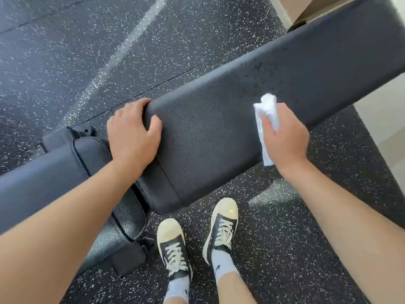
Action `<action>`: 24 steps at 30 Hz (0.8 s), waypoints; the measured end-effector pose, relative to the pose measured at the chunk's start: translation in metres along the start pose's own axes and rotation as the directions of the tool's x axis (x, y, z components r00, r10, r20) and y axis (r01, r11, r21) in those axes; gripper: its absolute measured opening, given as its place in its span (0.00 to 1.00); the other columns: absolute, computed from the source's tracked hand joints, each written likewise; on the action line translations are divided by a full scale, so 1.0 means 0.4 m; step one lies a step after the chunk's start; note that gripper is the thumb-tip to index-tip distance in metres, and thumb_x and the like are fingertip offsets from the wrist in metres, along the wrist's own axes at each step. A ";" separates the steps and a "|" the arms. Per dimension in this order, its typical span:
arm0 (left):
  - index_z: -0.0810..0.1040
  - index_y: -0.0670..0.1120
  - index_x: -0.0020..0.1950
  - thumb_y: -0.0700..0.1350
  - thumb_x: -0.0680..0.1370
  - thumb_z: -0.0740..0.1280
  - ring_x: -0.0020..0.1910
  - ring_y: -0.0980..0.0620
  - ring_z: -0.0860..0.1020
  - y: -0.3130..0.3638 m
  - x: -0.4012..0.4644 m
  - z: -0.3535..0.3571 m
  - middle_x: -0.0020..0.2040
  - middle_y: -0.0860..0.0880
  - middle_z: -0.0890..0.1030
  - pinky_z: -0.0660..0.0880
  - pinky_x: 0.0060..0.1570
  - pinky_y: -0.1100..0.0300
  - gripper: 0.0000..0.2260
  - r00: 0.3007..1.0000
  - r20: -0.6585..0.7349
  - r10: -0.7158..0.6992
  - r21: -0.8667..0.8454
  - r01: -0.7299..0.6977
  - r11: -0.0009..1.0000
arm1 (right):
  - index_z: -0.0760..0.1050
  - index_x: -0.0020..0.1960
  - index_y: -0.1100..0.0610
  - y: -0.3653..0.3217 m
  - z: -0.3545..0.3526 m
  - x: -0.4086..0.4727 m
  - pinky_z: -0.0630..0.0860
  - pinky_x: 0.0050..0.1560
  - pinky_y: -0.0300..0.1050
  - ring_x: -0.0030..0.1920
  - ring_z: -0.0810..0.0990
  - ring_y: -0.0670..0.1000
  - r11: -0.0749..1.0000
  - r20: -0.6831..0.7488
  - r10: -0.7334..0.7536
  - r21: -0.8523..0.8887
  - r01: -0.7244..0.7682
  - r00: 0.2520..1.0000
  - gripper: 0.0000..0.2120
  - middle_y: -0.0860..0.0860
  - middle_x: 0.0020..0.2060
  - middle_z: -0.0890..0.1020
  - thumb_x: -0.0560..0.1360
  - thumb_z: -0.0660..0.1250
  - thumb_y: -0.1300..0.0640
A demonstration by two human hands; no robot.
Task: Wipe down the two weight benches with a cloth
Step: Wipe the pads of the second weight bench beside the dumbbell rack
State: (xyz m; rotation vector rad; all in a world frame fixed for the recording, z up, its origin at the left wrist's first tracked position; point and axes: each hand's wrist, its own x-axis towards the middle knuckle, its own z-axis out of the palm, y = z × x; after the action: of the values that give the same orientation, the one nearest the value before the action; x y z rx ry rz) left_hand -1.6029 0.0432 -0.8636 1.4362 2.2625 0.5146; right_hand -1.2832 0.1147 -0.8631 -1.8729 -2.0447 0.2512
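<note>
1. The white cloth (266,119) is being gripped in the right hand (285,137), fingers curled round it, over the near edge of the long bench pad (219,119).
2. The pad's end is being held by the left hand (131,137), fingers wrapped over its far corner and nothing else in them.
3. Damp specks (258,77) are being left beyond the cloth; they are probably best taken in long overlapping strokes.
4. The seat pad (96,154) beside the left hand is likely being left for later.
</note>
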 end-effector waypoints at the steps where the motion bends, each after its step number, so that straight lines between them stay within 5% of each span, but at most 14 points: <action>1: 0.75 0.50 0.72 0.51 0.79 0.62 0.68 0.44 0.73 0.001 -0.020 -0.001 0.68 0.48 0.79 0.65 0.71 0.44 0.21 1.000 -0.021 0.004 -0.034 -0.005 0.999 | 0.68 0.47 0.51 -0.024 0.009 -0.011 0.62 0.36 0.48 0.38 0.75 0.58 0.999 -0.017 0.049 -0.008 -0.049 0.999 0.14 0.47 0.38 0.74 0.83 0.59 0.42; 4: 0.75 0.48 0.72 0.46 0.80 0.62 0.71 0.47 0.71 0.002 -0.045 -0.012 0.70 0.50 0.77 0.62 0.74 0.45 0.20 0.998 -0.050 -0.039 -0.139 0.032 0.990 | 0.71 0.48 0.53 -0.159 0.041 -0.101 0.64 0.34 0.49 0.37 0.76 0.59 0.999 0.012 0.024 0.029 -0.025 1.000 0.13 0.50 0.39 0.76 0.82 0.61 0.44; 8: 0.79 0.50 0.70 0.46 0.79 0.60 0.68 0.48 0.73 0.021 -0.024 -0.033 0.67 0.51 0.80 0.66 0.72 0.47 0.20 0.987 -0.004 -0.160 -0.270 0.152 0.951 | 0.79 0.51 0.56 -0.398 0.097 -0.318 0.67 0.33 0.53 0.33 0.75 0.58 0.921 0.139 -0.380 0.154 0.359 0.915 0.07 0.52 0.36 0.75 0.78 0.70 0.53; 9: 0.79 0.50 0.70 0.46 0.79 0.60 0.67 0.48 0.74 0.025 -0.017 -0.037 0.66 0.51 0.80 0.67 0.71 0.47 0.20 0.985 0.006 -0.170 -0.272 0.165 0.948 | 0.79 0.49 0.56 -0.443 0.106 -0.365 0.65 0.32 0.52 0.32 0.74 0.57 0.881 0.164 -0.458 0.215 0.421 0.874 0.05 0.52 0.35 0.74 0.80 0.67 0.56; 12: 0.78 0.52 0.71 0.49 0.78 0.58 0.68 0.47 0.73 0.036 0.000 -0.042 0.67 0.51 0.80 0.67 0.71 0.45 0.21 0.984 0.051 -0.170 -0.197 0.177 0.964 | 0.81 0.48 0.59 -0.487 0.121 -0.406 0.65 0.30 0.51 0.31 0.73 0.56 0.816 0.186 -0.552 0.322 0.481 0.813 0.22 0.52 0.34 0.75 0.86 0.49 0.58; 14: 0.77 0.54 0.71 0.50 0.80 0.58 0.67 0.45 0.74 0.047 0.012 -0.038 0.67 0.51 0.80 0.67 0.71 0.44 0.20 0.983 0.069 -0.170 -0.119 0.177 0.977 | 0.80 0.49 0.58 -0.456 0.113 -0.380 0.66 0.31 0.51 0.32 0.72 0.55 0.776 0.167 -0.618 0.285 0.563 0.768 0.08 0.52 0.34 0.75 0.82 0.63 0.61; 16: 0.76 0.53 0.71 0.50 0.81 0.58 0.67 0.43 0.74 0.063 0.026 -0.029 0.66 0.49 0.80 0.67 0.70 0.44 0.19 0.985 0.090 -0.149 -0.055 0.154 0.987 | 0.79 0.48 0.57 -0.397 0.094 -0.329 0.66 0.32 0.51 0.32 0.70 0.55 0.738 0.117 -0.667 0.233 0.633 0.735 0.04 0.51 0.34 0.73 0.77 0.67 0.64; 19: 0.76 0.52 0.70 0.52 0.82 0.57 0.65 0.43 0.75 0.093 0.062 -0.014 0.65 0.49 0.81 0.69 0.68 0.44 0.18 0.983 0.160 -0.090 -0.010 0.093 0.996 | 0.81 0.46 0.56 -0.261 0.058 -0.196 0.69 0.32 0.53 0.32 0.74 0.56 0.790 0.065 -0.613 0.080 0.608 0.788 0.04 0.52 0.34 0.74 0.79 0.70 0.57; 24: 0.77 0.50 0.63 0.55 0.83 0.54 0.59 0.41 0.77 0.169 0.130 0.049 0.59 0.47 0.82 0.70 0.60 0.47 0.17 0.973 0.228 -0.047 0.068 0.032 0.997 | 0.75 0.49 0.59 -0.028 0.008 0.050 0.70 0.33 0.53 0.36 0.77 0.64 0.977 -0.033 -0.215 -0.026 0.214 0.976 0.14 0.57 0.40 0.78 0.81 0.62 0.47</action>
State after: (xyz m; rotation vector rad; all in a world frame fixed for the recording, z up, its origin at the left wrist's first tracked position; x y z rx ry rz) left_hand -1.5613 0.1194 -0.8529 1.3992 2.1346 0.2511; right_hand -1.2959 0.1335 -0.8593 -1.6392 -2.2114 0.1379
